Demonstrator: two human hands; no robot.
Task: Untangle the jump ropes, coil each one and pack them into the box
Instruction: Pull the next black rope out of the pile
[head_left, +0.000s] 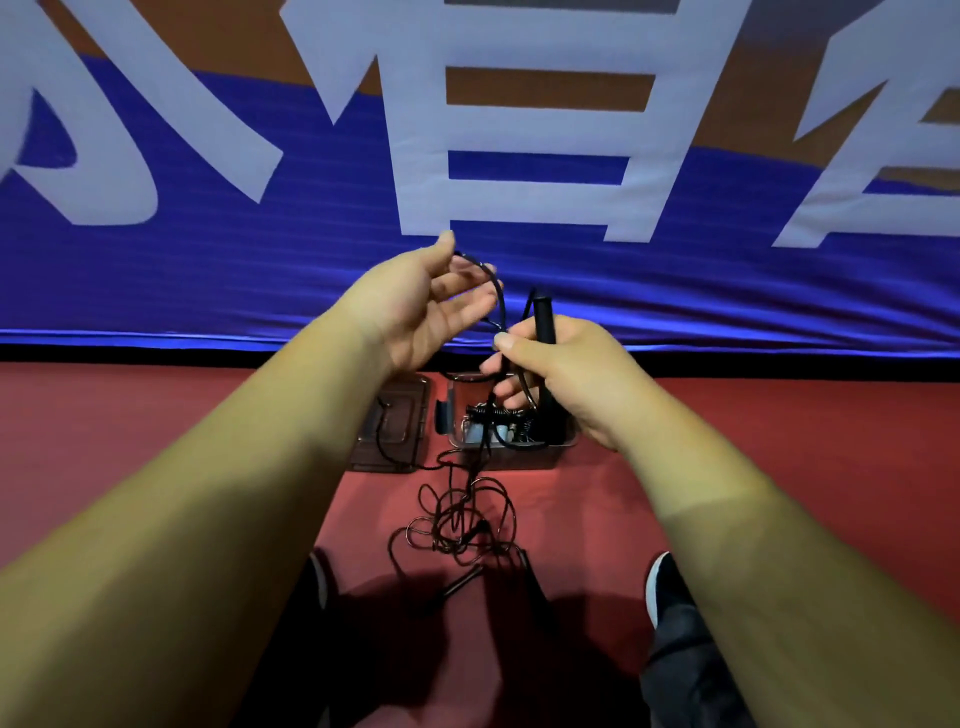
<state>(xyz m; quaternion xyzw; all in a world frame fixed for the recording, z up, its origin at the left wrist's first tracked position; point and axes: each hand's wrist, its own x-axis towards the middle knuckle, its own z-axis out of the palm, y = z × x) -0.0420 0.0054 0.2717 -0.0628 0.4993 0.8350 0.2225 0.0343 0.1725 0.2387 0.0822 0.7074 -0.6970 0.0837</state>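
Note:
My right hand (566, 374) grips a black jump rope handle (544, 322) upright, together with strands of its cord. My left hand (426, 301) is raised beside it, fingers spread, with a loop of the black cord (496, 283) running over the fingertips. Below the hands a clear plastic box (511, 452) stands on the red floor with a coiled rope (493, 415) inside. A loose tangle of black rope (462, 525) lies on the floor in front of the box, with another handle (457, 582) near my feet.
The box lid (395, 431) lies flat to the left of the box, a cord end trailing across it. A blue and orange banner (519, 208) with large white characters hangs along the back. My shoes (662, 582) stand at the bottom on the red floor (156, 415).

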